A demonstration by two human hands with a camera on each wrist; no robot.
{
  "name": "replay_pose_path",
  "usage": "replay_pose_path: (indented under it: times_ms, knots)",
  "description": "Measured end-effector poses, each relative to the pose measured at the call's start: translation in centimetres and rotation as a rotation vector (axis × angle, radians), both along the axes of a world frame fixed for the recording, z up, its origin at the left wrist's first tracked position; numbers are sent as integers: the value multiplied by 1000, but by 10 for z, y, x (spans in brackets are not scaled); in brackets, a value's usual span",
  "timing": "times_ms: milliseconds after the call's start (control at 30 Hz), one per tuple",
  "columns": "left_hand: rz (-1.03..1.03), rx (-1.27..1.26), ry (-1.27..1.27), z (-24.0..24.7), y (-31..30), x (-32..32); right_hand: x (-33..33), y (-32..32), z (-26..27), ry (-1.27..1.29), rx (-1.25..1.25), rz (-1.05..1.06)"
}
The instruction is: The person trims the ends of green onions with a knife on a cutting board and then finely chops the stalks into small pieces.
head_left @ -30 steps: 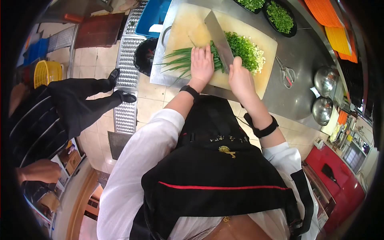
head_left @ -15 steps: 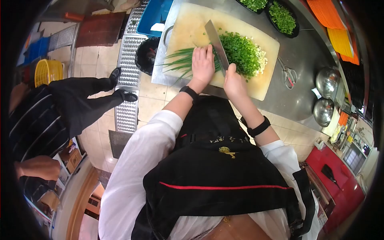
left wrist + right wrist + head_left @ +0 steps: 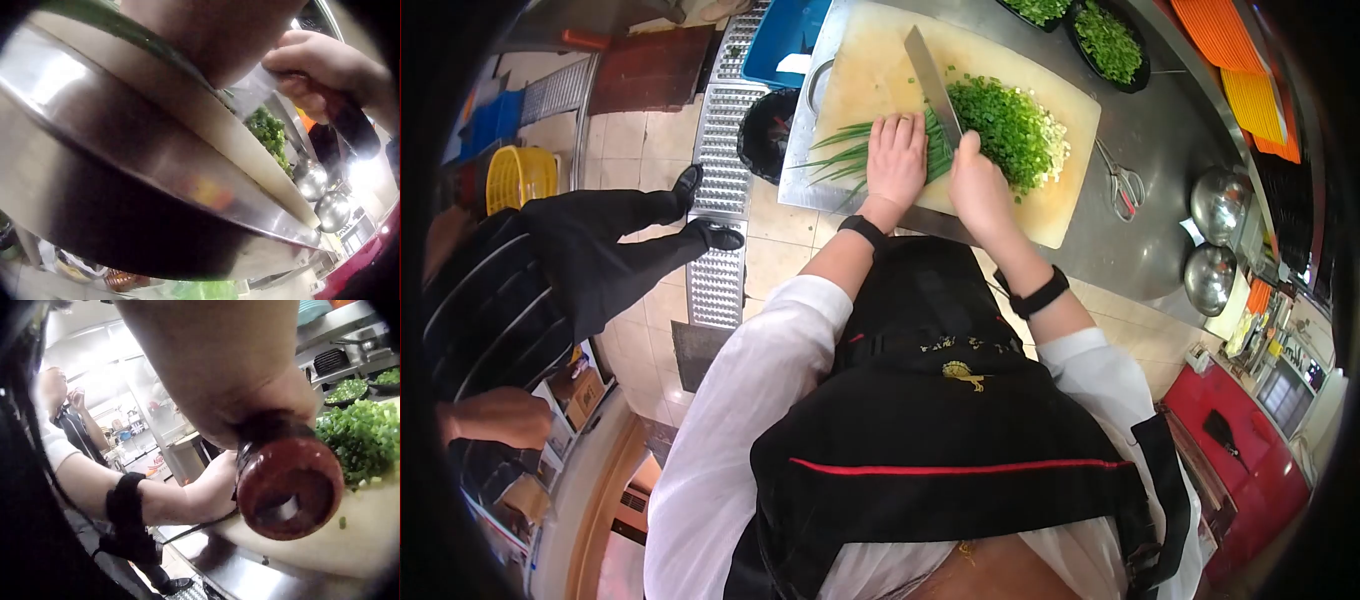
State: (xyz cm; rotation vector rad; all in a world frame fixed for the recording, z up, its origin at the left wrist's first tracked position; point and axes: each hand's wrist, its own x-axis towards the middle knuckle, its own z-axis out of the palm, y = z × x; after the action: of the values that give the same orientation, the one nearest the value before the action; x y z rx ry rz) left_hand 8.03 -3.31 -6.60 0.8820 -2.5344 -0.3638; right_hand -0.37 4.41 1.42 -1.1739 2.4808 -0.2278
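In the head view my left hand holds a bunch of long green scallions down on the pale cutting board, its fingers bent over the stalks. My right hand grips a broad-bladed kitchen knife just right of the left fingers. The blade points away from me across the bunch. To its right lies a heap of chopped scallions, green near the blade and whitish at the far side. The right wrist view shows the knife's round reddish-brown handle end below my fist.
Scissors lie on the steel counter right of the board. Beyond are black bowls of chopped greens and two metal bowls. A blue bin and black-lined bin stand left. Another person is at the left.
My left hand has slid slightly left along the scallions. The knife in my right hand has shifted left with it, and the chopped heap lies more openly beside the blade.
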Motion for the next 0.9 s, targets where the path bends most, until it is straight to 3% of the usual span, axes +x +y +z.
replay_pose_path:
  times_ms: [200,433,667,900]
  knots:
    - [9,-18,54,0,-1,-2,-15,-8,10,-22,-63,-18]
    - [4,-11,75,-1,0,-2,1,26,42,-11,-10,36]
    - [7,-19,85,-1,1,0,6,34,28,-21,63,57]
    - [5,-2,99,-4,0,0,9,0,18,-43,68,-5]
